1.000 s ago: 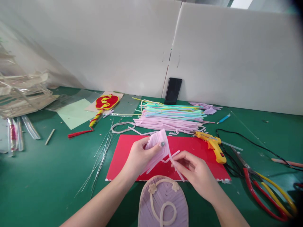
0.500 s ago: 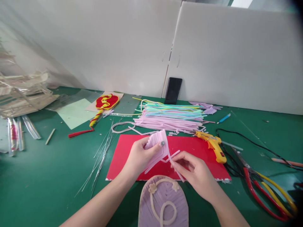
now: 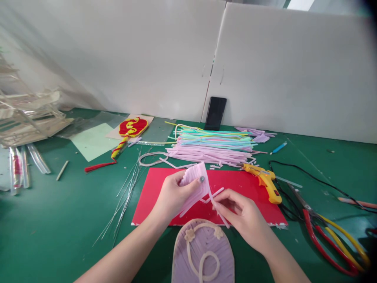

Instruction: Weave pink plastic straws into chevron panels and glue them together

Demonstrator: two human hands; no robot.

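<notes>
the pink panel (image 3: pixel 197 171) – ridged in tight parallel rows – is pinched in the left hand (image 3: pixel 177 193); the right hand (image 3: pixel 237 208) pinches a pale strip (image 3: pixel 223 220) trailing off its edge.

- The left forearm (image 3: pixel 126 245) slants up and inward from the bottom edge, bare, the wrist nearly straight.
- The left hand (image 3: pixel 172 194) grips, its thumb (image 3: pixel 193 187) laid across the front, the thumbnail (image 3: pixel 202 179) grey-green, the other fingers mostly hidden.
- The right forearm (image 3: pixel 285 255) rises inward from the lower right, also bare.
- The right hand (image 3: pixel 246 216) sits slightly lower, thumb and index finger pinched together, knuckles bent.
- Both hands are near each other, apart.
</notes>
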